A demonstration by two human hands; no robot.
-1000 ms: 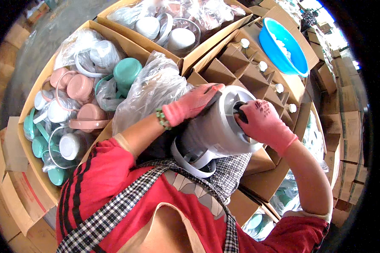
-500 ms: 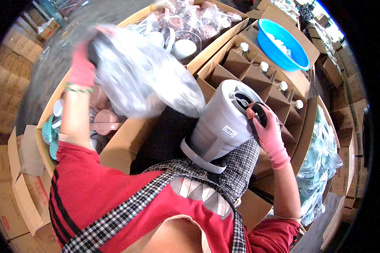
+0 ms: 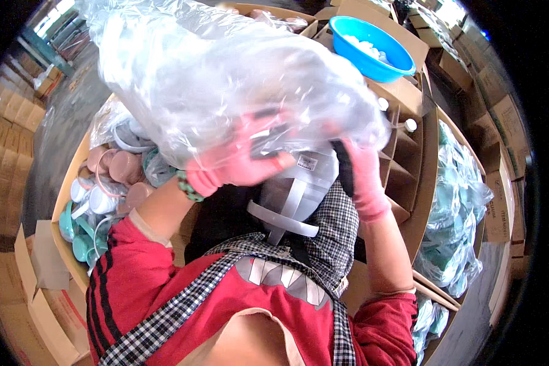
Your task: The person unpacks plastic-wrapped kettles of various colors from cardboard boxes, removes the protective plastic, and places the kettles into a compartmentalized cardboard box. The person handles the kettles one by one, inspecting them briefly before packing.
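Observation:
A large clear plastic bag (image 3: 226, 73) billows across the upper middle and covers the top of a grey jug (image 3: 302, 192). The jug stands tilted in my lap, with a small label on its side and a band-like handle (image 3: 283, 219) at its lower end. At the bag's lower edge is my left hand (image 3: 244, 155), in a pink glove, thumb stretched away from the fingers, which are partly under the film and blurred. Beside the jug's right side, my gloved right hand (image 3: 363, 174) reaches up to the bag; film and blur hide its fingertips.
At the left, a carton holds pink, white and teal cups (image 3: 125, 168). A divided carton (image 3: 402, 177) with white-capped bottles stands at the right, near a blue basin (image 3: 372, 49) of small white pieces. Bagged teal items (image 3: 448, 213) fill another carton at the far right.
The bag has swung from the left to over the jug's top. My left hand has moved right and nearer the jug. My right hand has left the jug's lid for its side.

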